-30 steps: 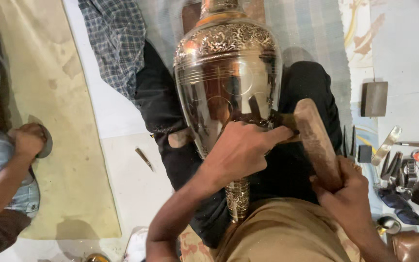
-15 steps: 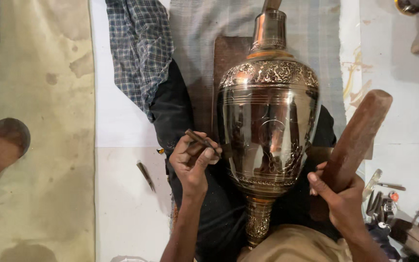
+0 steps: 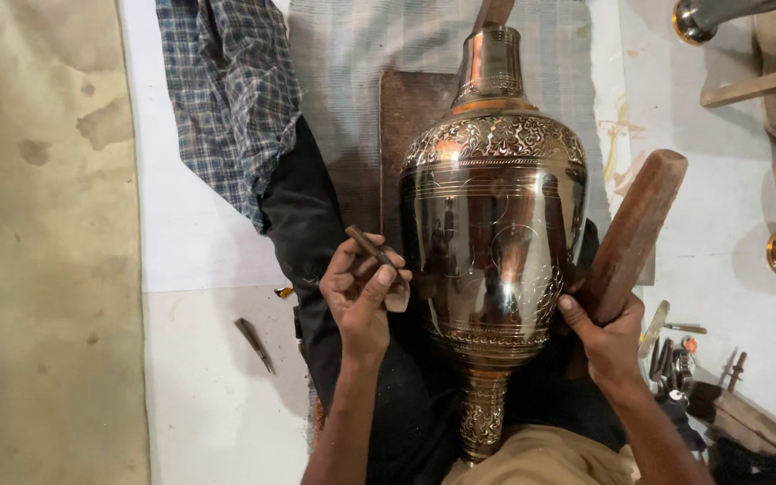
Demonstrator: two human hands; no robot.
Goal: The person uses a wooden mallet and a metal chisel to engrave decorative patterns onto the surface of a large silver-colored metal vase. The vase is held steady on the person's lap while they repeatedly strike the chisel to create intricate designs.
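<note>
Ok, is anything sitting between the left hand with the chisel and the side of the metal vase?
Nothing visible does. The left hand holds the chisel right beside the vase, with only a narrow open gap over the dark cloth.

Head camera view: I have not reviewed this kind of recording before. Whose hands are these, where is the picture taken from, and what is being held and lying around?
The picture comes from one camera worn on a person's head, looking straight down, so the two bare arms entering from the bottom are the wearer's own. There is no machine.

The left hand pinches a thin dark chisel-like tool in its fingers, beside a large engraved metal vase. The vase lies on its side over a dark cloth, its neck pointing away. The right hand grips a thick wooden mallet at its lower end.

A checked cloth lies at upper left. A cluster of small metal tools lies on the white floor at the right, and one more small tool at the left.
</note>
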